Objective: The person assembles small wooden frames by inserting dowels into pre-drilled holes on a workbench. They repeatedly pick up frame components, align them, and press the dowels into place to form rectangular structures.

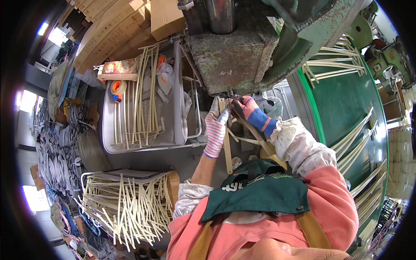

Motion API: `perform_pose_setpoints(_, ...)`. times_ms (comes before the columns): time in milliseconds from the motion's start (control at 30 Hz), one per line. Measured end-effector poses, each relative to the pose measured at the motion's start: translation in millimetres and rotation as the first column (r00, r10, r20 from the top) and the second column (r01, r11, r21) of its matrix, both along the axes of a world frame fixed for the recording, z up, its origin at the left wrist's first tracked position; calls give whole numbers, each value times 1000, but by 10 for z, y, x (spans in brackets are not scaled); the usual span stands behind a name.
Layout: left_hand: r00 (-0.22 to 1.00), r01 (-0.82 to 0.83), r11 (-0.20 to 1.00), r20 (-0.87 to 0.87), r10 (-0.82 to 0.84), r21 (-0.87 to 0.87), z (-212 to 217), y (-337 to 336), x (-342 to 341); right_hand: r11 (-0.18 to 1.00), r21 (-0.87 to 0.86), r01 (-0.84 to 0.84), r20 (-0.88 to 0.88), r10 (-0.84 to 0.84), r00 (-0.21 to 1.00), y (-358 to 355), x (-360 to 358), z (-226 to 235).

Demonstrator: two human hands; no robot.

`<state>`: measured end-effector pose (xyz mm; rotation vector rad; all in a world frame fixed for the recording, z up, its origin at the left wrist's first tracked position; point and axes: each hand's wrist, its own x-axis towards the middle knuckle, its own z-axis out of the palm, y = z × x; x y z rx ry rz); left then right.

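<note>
My left hand (215, 130), in a pink-and-white striped glove, is closed round the upper part of a flat pale strip (227, 151). The strip hangs down toward my lap, its top just under the head of a worn green-grey press (232, 58). Close beside it, my right hand (255, 113) wears a pink and blue glove with darkened fingertips. Its fingers are pinched together below the press head, and whatever is between them is hidden. A brownish bar (255, 135) slants down from beneath that hand; I cannot tell whether the fingers grip it.
On the left, a grey tray (178, 91) holds long pale strips, an orange tape roll (117, 88) and plastic bags. Below it stands a rack heaped with pale strips (130, 208). A green table (342, 104) with more strips stands right. Cardboard boxes (167, 19) are stacked behind.
</note>
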<state>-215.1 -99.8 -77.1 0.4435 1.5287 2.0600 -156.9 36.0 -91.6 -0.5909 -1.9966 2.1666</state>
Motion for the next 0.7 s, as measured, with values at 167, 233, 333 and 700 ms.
perform_pose_setpoints(167, 993, 117, 989, -8, -117, 93, 117, -14, -41, 991, -50, -122, -43, 119, 992, 69, 20, 144)
perform_pose_setpoints(233, 980, 187, 982, 63, -188, 32, 168, -32, -61, 987, -97, -129, 84, 137, 987, 115, 22, 136)
perform_pose_setpoints(333, 966, 253, 967, 56, -253, 9, 224, -58, -97, 967, -172, -190, 112, 211, 971, 173, -3, 82)
perform_pose_setpoints(700, 928, 336, 925, -105, -358, -176, 408, -67, -195, 919, -329, -217, 11, 234, 972, 243, 15, 117)
